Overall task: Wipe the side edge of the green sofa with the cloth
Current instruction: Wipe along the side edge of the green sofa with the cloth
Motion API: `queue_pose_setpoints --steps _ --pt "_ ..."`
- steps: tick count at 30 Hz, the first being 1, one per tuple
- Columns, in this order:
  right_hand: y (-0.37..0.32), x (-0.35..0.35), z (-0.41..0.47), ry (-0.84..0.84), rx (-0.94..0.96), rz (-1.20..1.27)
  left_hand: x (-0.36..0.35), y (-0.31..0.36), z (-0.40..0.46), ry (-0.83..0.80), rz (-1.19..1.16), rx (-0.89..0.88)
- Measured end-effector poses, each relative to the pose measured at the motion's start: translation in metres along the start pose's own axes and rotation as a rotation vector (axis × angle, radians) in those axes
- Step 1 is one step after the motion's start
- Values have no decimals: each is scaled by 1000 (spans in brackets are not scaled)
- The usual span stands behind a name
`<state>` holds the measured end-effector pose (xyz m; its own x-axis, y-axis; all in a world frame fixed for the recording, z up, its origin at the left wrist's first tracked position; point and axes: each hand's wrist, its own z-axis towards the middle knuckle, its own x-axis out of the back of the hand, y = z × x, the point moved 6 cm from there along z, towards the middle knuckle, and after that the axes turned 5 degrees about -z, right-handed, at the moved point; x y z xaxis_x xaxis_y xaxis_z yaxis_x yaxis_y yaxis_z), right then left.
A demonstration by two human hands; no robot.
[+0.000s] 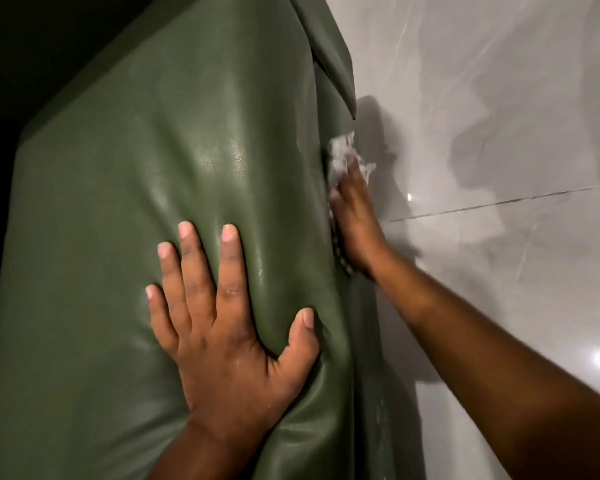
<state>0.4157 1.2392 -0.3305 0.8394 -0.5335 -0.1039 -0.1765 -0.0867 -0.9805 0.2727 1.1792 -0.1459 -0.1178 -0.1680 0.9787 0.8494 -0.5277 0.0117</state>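
The green sofa fills the left and middle of the head view, its shiny leather-like cushion seen from above. My left hand lies flat on the cushion with fingers spread, pressing a dent into it. My right hand reaches down the sofa's side edge on the right, pressed against it. It grips a white cloth, blurred, which sticks out past the fingertips against the edge. Most of the cloth is hidden under the hand.
A glossy grey tiled floor with a dark grout line lies right of the sofa. Shadows of the arm and body fall on it. A second green cushion edge overhangs at the top. Dark space lies at the far left.
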Motion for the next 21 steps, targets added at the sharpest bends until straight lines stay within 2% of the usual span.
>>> queue_pose_setpoints --steps 4,9,13,18,21 --pt "10 10 65 44 -156 121 0 -2 0 -9 -19 -7" --pt "18 8 49 23 -193 112 -2 -1 2 -12 -30 4" --pt "29 0 -20 -6 -246 112 -2 -6 2 -8 -21 13" --pt "13 -13 -121 -29 -103 -60 5 -3 -1 -57 -13 29" --pt "15 -12 -215 71 -83 0 13 2 -7 -152 -32 58"
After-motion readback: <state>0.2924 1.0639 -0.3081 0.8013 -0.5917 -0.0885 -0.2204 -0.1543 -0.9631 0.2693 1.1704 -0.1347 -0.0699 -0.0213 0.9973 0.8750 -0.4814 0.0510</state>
